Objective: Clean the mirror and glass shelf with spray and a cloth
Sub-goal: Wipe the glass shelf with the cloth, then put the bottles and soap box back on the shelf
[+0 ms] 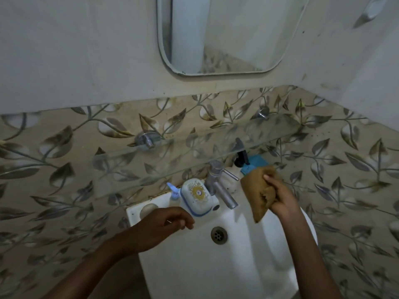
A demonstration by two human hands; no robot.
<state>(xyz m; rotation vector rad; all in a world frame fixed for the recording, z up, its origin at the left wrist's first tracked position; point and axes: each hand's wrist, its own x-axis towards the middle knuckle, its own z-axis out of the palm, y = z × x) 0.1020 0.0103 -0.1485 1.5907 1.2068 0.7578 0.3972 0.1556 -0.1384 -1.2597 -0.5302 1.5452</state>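
Observation:
A round-cornered mirror (226, 35) hangs on the white wall above. Below it a clear glass shelf (172, 156) runs across the leaf-patterned tiles on two chrome brackets. My right hand (280, 195) grips a bunched brown cloth (254, 190) above the right side of the basin, just under the shelf's front edge. A spray bottle with a black trigger head (240, 158) stands at the back of the basin, behind the tap. My left hand (164, 223) hovers over the basin's left rim, fingers loosely curled, holding nothing.
A white washbasin (237, 266) with a drain sits below. On its back ledge stand a chrome tap (218, 184), a white soap case (196, 195), a small bottle with a blue cap (173, 193) and a blue box (257, 162). The side wall closes in at right.

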